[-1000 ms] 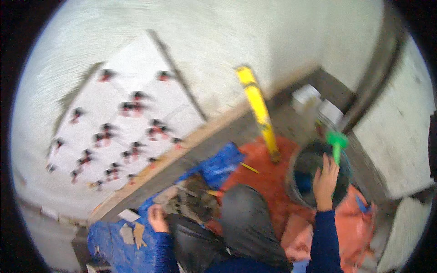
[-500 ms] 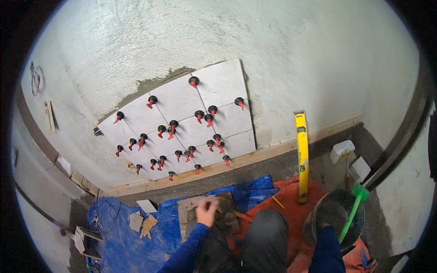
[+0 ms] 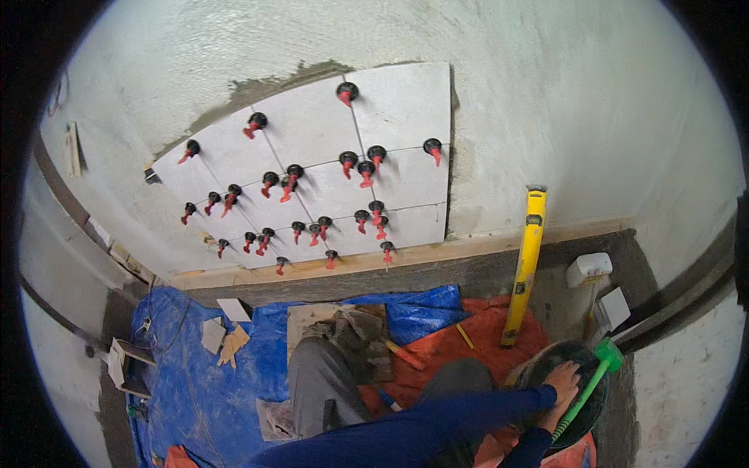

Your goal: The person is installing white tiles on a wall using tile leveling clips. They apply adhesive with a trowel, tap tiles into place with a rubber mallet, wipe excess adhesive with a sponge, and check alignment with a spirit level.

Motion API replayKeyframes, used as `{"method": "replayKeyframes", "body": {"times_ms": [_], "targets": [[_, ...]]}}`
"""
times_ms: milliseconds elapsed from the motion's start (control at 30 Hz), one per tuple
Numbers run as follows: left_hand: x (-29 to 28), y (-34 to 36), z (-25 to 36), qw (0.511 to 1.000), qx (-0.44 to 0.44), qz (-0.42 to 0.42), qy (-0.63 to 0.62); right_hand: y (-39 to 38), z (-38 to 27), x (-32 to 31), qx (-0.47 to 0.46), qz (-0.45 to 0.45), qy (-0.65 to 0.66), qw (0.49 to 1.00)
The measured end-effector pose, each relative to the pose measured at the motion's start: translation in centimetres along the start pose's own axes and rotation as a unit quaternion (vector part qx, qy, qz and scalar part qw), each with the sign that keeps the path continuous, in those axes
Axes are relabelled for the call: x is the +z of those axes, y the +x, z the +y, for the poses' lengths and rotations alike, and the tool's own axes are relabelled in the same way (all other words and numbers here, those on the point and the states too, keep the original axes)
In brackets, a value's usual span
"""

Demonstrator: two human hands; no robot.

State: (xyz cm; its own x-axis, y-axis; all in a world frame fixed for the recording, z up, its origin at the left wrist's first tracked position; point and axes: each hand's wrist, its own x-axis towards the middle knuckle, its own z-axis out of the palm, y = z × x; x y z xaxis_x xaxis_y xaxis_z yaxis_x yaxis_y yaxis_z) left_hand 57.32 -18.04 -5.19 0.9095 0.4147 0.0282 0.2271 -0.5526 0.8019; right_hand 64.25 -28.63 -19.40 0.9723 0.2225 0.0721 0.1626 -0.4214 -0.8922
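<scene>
While L hand (image 3: 562,381) is at bucket (image 3: 594,423) nr green mallet (image 3: 583,398), can't tell its grip or R hand's (image 3: 555,416).

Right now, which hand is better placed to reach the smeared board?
The left hand, probably: the board lies off to the left, on that arm's own side. The right hand, mostly hidden at the bucket, would likely have to pass the left forearm.

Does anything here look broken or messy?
Yes: jagged tan scraps lie loose on the blue sheet at left, seemingly broken. Grey mortar also smears the wall above the white tiles, looking untidy.
</scene>
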Motion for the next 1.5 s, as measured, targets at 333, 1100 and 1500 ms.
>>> {"method": "replayKeyframes", "body": {"times_ms": [333,1100,1500], "targets": [[6.9,2.8,-4.7,0.945,-0.212,-0.034,-0.246,-4.2,-8.4,-1.0,-0.017,0.119,-0.04,0.992],[4.9,1.8,-4.2,0.912,-0.184,-0.145,-0.336,-3.1,-5.5,-1.3,-0.185,-0.025,-0.4,0.897],[6.0,3.5,-4.0,0.936,-0.202,-0.164,-0.237,-4.3,-7.9,0.6,-0.169,-0.008,-0.337,0.926]]}}
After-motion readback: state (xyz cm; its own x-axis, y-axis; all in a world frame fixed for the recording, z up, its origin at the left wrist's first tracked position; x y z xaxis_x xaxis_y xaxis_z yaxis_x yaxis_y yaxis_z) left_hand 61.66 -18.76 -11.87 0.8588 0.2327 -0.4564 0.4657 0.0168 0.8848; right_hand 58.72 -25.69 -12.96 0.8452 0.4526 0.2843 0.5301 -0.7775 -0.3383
